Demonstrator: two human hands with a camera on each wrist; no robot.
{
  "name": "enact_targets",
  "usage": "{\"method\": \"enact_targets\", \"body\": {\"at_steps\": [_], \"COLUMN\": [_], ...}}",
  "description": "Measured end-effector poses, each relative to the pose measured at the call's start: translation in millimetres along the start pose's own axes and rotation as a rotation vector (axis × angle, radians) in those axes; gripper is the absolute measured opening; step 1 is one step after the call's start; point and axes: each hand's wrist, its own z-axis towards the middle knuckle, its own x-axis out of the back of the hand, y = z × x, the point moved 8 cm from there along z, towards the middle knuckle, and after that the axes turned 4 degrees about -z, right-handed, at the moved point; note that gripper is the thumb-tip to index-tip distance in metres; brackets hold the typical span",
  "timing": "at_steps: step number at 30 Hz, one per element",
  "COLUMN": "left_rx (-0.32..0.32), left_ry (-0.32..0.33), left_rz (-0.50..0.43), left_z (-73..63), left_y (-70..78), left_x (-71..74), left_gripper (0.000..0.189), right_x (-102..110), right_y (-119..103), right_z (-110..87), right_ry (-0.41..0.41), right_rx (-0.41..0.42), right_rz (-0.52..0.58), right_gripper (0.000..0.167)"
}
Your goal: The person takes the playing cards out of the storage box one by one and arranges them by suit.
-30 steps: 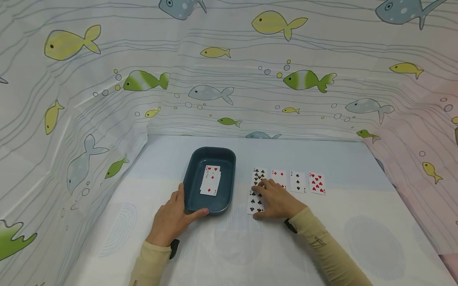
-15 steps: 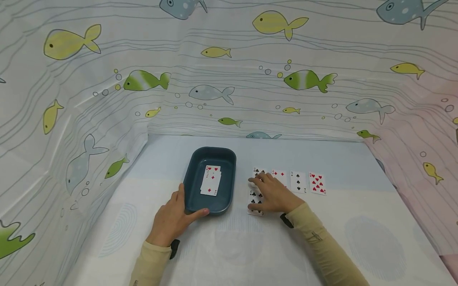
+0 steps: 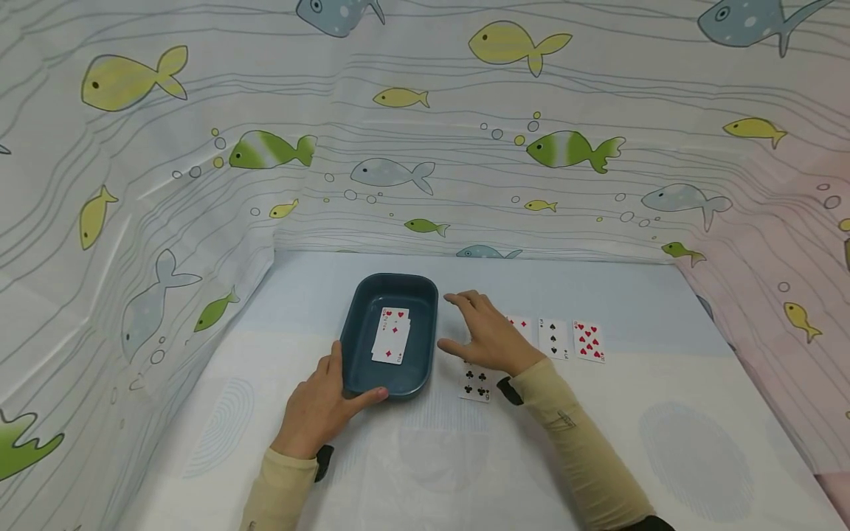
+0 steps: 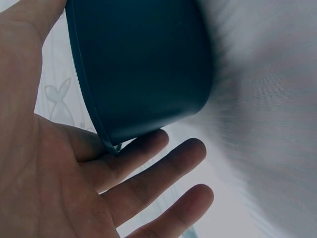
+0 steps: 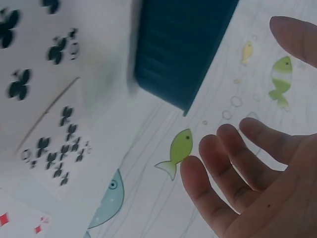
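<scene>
My left hand (image 3: 317,405) rests against the near left corner of a dark blue tray (image 3: 428,324). Its thumb lies over the near rim, and its fingers extend loosely along the outer side, as the left wrist view (image 4: 148,188) shows. Inside the tray lie a few overlapping playing cards (image 3: 393,341), with diamonds and hearts showing. My right hand (image 3: 494,339) hovers beside the tray's right edge, fingers spread and holding nothing. Beneath it sits a clubs card (image 3: 474,385); a second clubs card (image 5: 60,148), hidden by the hand in the head view, appears in the right wrist view.
A row of face-up cards continues rightward: a partly covered diamonds card (image 3: 521,325), a spades card (image 3: 553,340) and a hearts card (image 3: 589,341). A fish-patterned sheet (image 3: 451,133) rises behind and beside the white table surface (image 3: 438,479).
My right hand has left the clubs cards and moved left and away from me, toward the tray, its fingers spreading. The cards stay on the table. The left hand and tray have not moved.
</scene>
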Motion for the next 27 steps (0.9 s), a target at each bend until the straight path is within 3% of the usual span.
{"method": "enact_targets", "body": {"at_steps": [10, 18, 27], "left_rx": [0.000, -0.009, -0.012], "left_ry": [-0.010, -0.004, -0.002], "left_rz": [0.016, 0.020, 0.021], "left_z": [1.1, 0.4, 0.9], "left_y": [-0.2, 1.1, 1.0], "left_x": [-0.5, -0.8, 1.6], "left_gripper": [0.129, 0.128, 0.129], "right_x": [0, -17, -45], "right_y": [-23, -32, -45], "right_z": [37.5, 63.0, 79.6], "right_ry": [-0.024, -0.061, -0.110], "right_rx": [0.036, 0.028, 0.052], "right_rz": [0.071, 0.128, 0.105], "right_gripper": [0.086, 0.086, 0.089]}}
